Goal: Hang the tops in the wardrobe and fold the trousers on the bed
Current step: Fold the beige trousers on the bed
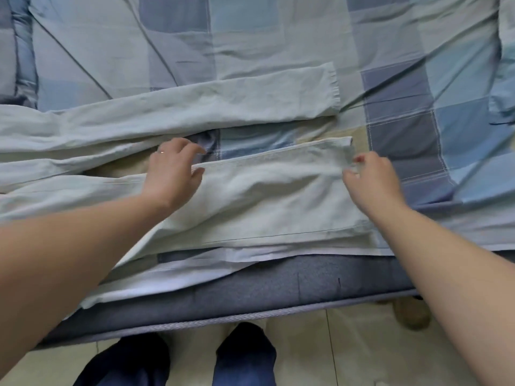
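Note:
Pale mint-green trousers [264,196] lie spread across the bed, legs running left to right, with the far leg [223,103] ending in a frayed hem. The near leg's hem end lies under my two hands. My left hand [172,174] rests on the upper edge of the near leg, fingers relaxed and spread, thumb on the cloth. At the hem end of that leg my right hand [370,182] has its fingers curled, pinching the fabric.
The bed carries a blue, grey and beige checked cover [398,107]. A white sheet edge [195,271] and the grey mattress side [250,296] face me. Below are a tiled floor, my dark trouser legs [245,355] and a brown slipper [412,313].

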